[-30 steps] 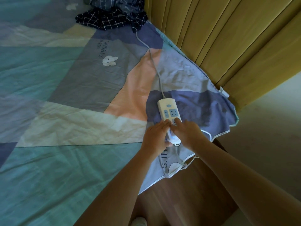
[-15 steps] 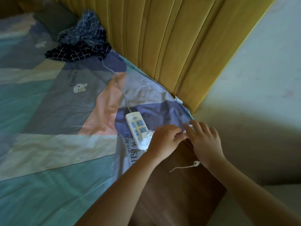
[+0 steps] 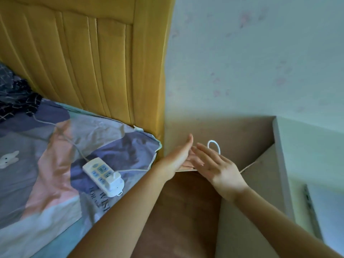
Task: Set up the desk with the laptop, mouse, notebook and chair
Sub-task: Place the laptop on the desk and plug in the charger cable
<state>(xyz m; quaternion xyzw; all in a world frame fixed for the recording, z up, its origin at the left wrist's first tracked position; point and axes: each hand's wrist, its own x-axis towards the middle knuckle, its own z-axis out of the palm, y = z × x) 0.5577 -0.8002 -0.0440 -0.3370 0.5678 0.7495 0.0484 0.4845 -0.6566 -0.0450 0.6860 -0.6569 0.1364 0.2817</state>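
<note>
My left hand and my right hand meet over the gap between the bed and a pale desk. The left palm is flat with straight fingers and holds nothing. A thin white cable loops up from behind my right hand's fingers, which seem to pinch it. The cable runs back under my left hand to a white charger plugged into a white power strip on the bed. A flat grey slab with a dark edge, possibly the laptop, lies on the desk at the right.
The bed has a patchwork sheet and a yellow padded headboard. Dark checked clothing lies at the far left. The desk's brown side panel and wooden floor are below my hands. A pale wall stands behind.
The view has swung right from the bed toward the desk. Both hands left the power strip and moved right, and the white cable now loops up by my right hand.
</note>
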